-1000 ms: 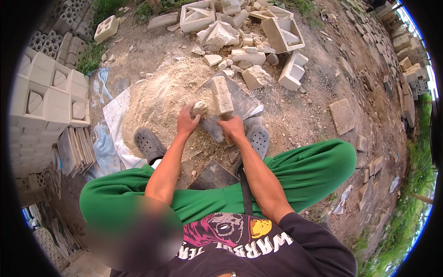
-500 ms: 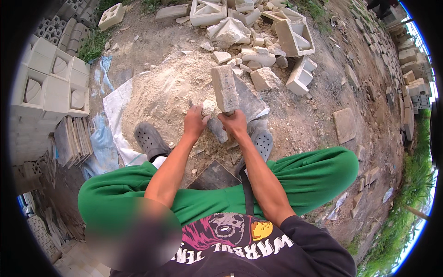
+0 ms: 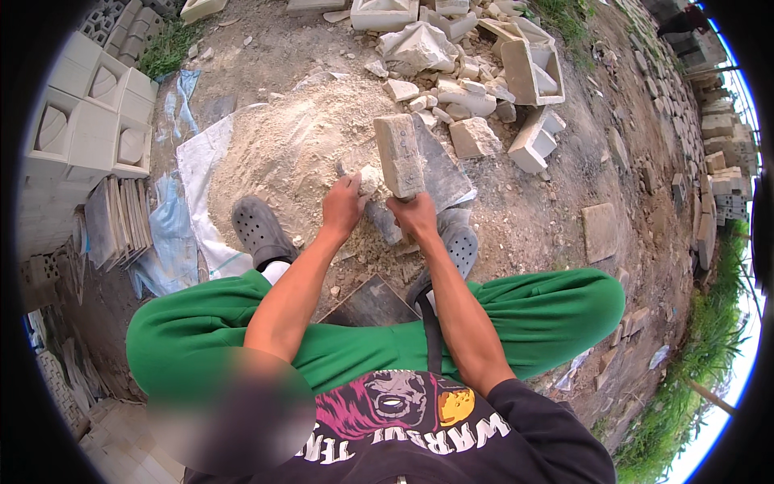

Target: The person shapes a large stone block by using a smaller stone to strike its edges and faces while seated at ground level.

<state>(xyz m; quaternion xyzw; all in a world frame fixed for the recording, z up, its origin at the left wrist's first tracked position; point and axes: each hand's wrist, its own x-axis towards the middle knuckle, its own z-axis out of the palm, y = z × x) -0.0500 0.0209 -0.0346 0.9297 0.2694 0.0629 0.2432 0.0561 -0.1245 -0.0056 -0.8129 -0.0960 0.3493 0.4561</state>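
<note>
Lg. powder heap [image 3: 278, 149] on white sheet [image 3: 199, 165]; use heap as ref. Rubble pile [image 3: 463, 101], pale broken blocks, R of heap & a bit beyond. Dark slab [image 3: 439, 169] tilted in view, at heap's R edge. Block-headed mallet [image 3: 399, 153] also R of heap, over slab in view; can't tell if touching. R hand [image 3: 414, 216], near R side of heap, wrapped tight round mallet handle just below head. L hand [image 3: 343, 203], heap's near R edge, fingers curled in, pinching pale chunk [image 3: 370, 180], approx. fist-size or less.

Progress, my est.: lots crushed fine (heap); 1 chunk in L hand unbroken, plus many pcs in rubble pile, incl. near-whole hollow blocks, so well short of done.
</note>
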